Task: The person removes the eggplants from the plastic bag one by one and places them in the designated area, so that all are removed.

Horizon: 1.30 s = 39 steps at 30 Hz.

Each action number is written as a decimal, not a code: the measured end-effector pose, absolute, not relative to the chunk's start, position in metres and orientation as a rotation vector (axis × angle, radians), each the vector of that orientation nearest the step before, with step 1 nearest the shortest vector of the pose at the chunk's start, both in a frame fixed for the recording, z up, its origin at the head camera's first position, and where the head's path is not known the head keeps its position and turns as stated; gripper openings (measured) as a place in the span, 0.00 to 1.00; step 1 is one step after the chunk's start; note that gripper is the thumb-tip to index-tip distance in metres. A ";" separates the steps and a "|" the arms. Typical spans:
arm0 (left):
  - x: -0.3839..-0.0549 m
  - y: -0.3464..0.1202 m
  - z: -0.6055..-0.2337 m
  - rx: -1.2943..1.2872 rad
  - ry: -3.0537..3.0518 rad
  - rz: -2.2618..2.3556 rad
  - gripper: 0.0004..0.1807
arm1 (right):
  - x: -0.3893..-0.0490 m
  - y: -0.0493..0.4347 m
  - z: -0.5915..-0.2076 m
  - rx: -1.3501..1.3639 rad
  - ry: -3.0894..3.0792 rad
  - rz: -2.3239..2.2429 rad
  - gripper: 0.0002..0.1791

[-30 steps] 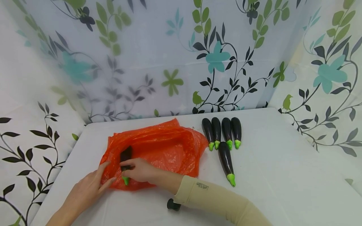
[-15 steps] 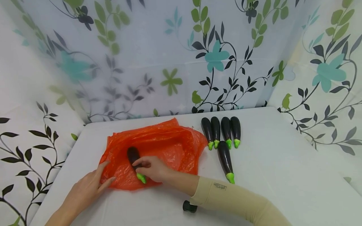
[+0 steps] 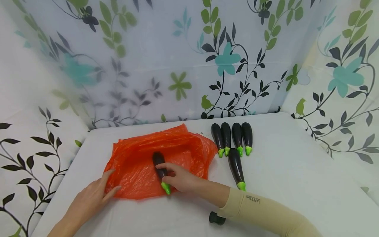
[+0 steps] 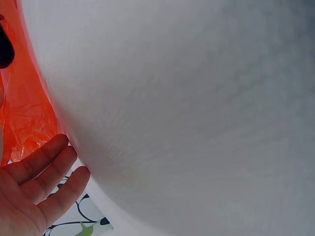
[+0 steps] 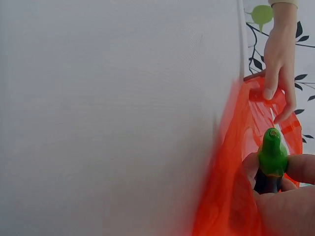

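Observation:
A red plastic bag lies spread on the white table, its mouth toward me. Over its middle my right hand holds a dark purple eggplant between thumb and fingers, green stem end toward me. The right wrist view shows the green cap poking out from between the fingers. My left hand rests at the bag's left edge, thumb and index finger apart and fairly straight. In the left wrist view its other fingers are extended and loosely spread beside the bag.
Several eggplants stand side by side at the back, right of the bag. Another eggplant lies just in front of them. A small black cylinder sits under my right sleeve. A floral curtain hangs behind the table.
My right hand has moved to the right with the eggplant, from the bag's left part to its middle. The left hand and the bag have stayed put.

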State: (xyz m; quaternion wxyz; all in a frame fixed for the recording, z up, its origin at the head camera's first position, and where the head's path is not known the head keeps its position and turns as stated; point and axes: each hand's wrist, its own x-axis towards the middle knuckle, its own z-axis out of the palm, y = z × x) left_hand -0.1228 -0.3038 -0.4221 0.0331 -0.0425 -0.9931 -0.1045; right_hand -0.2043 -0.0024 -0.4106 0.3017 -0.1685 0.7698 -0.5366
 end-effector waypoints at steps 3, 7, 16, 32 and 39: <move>-0.122 -0.304 -0.423 -0.129 -3.045 -0.327 0.39 | -0.204 0.008 -0.406 -0.444 2.030 -1.409 0.24; -0.122 -0.304 -0.424 -0.125 -3.042 -0.325 0.39 | -0.203 0.020 -0.398 -0.490 2.018 -1.425 0.24; -0.121 -0.303 -0.424 -0.100 -3.079 -0.327 0.41 | -0.199 0.045 -0.391 -0.549 2.057 -1.452 0.20; -0.122 -0.304 -0.424 -0.138 -3.027 -0.307 0.39 | -0.193 0.102 -0.370 -0.498 2.158 -1.525 0.25; -0.123 -0.304 -0.423 -0.121 -3.050 -0.308 0.39 | -0.198 0.116 -0.365 -0.461 2.202 -1.568 0.25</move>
